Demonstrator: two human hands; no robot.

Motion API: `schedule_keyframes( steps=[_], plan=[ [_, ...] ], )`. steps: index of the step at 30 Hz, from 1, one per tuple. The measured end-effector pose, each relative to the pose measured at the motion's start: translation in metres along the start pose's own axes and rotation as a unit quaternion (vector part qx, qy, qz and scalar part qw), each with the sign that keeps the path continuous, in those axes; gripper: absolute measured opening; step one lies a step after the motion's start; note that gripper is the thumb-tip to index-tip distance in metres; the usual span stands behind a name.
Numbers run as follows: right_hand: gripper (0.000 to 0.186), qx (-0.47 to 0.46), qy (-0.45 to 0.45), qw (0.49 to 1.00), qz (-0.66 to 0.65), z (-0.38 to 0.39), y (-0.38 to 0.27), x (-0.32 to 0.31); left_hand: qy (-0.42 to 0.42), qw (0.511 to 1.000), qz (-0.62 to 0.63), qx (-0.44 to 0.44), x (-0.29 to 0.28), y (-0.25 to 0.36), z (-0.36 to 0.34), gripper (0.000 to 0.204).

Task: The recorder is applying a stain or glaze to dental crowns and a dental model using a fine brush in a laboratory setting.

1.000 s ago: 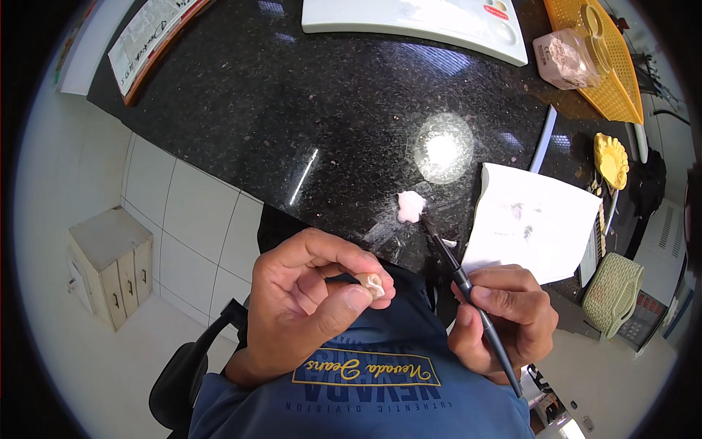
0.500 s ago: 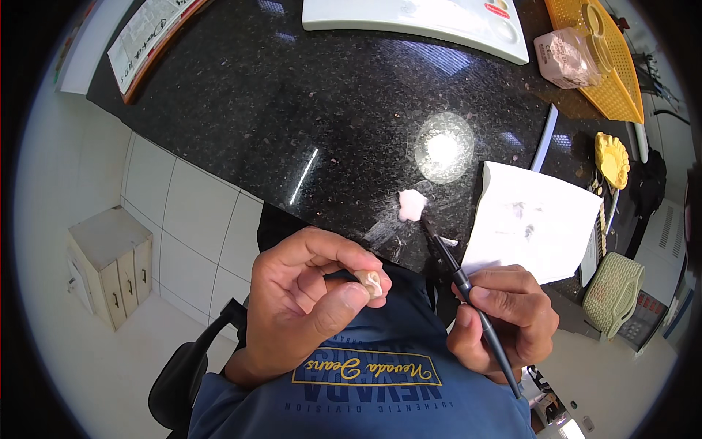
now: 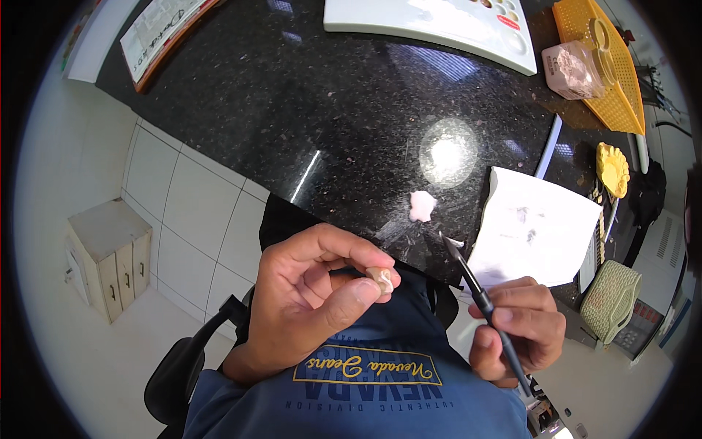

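Note:
My left hand [image 3: 311,296] pinches a small tan, tooth-shaped piece [image 3: 382,279] between thumb and fingertips, with white material on its upper face. In my right hand [image 3: 523,325] is a slim brush [image 3: 484,304] with a dark handle, gripped like a pen and pointing toward the far left. The brush tip is near the counter's front edge, apart from a pale pink dab [image 3: 422,206] on the dark surface. Whitish smears surround that dab. Beside the brush, to its right, lies a white paper towel [image 3: 559,252] with grey smudges.
A white palette [image 3: 409,20] with wells stands at the far side of the black stone counter [image 3: 241,110]. At the far right are a yellow basket [image 3: 621,95], a clear container of pinkish powder [image 3: 570,71] and a yellow dental cast [image 3: 613,172]. A woven green basket [image 3: 610,300] sits nearer.
The brush tip has moved from beside the pink dab back toward me and slightly right. The left hand keeps its pinch on the small piece. My view has shifted slightly.

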State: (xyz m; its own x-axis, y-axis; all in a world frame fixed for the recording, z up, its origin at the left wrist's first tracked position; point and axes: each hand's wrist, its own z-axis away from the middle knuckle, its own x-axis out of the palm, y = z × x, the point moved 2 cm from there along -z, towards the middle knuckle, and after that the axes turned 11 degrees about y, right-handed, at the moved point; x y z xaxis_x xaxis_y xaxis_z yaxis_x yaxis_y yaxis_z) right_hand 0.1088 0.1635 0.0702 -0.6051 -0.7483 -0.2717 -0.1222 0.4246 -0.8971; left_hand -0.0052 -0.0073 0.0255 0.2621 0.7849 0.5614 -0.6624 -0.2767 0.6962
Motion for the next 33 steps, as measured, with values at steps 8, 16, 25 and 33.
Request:
schedule_keyframes(
  steps=[8, 16, 25, 33],
  plan=[
    [0.02, 0.044, 0.005, 0.992, -0.117, 0.0019, 0.0015, 0.0032, -0.016, 1.0, 0.014, -0.001, -0.0006, -0.0001, -0.0015, 0.019],
    [0.022, 0.041, -0.042, 0.994, -0.088, 0.0007, 0.0015, 0.0043, -0.012, 1.0, 0.012, 0.007, -0.0002, 0.001, -0.0023, 0.02],
    [0.023, 0.038, -0.057, 0.995, -0.076, 0.0007, 0.0014, 0.0041, -0.013, 1.0, 0.013, 0.006, -0.0002, 0.0007, -0.0022, 0.019],
    [0.024, 0.031, -0.064, 0.995, -0.076, 0.0011, 0.0021, 0.0039, -0.015, 1.0, 0.013, 0.008, -0.0001, 0.001, -0.0024, 0.02]
  ],
)
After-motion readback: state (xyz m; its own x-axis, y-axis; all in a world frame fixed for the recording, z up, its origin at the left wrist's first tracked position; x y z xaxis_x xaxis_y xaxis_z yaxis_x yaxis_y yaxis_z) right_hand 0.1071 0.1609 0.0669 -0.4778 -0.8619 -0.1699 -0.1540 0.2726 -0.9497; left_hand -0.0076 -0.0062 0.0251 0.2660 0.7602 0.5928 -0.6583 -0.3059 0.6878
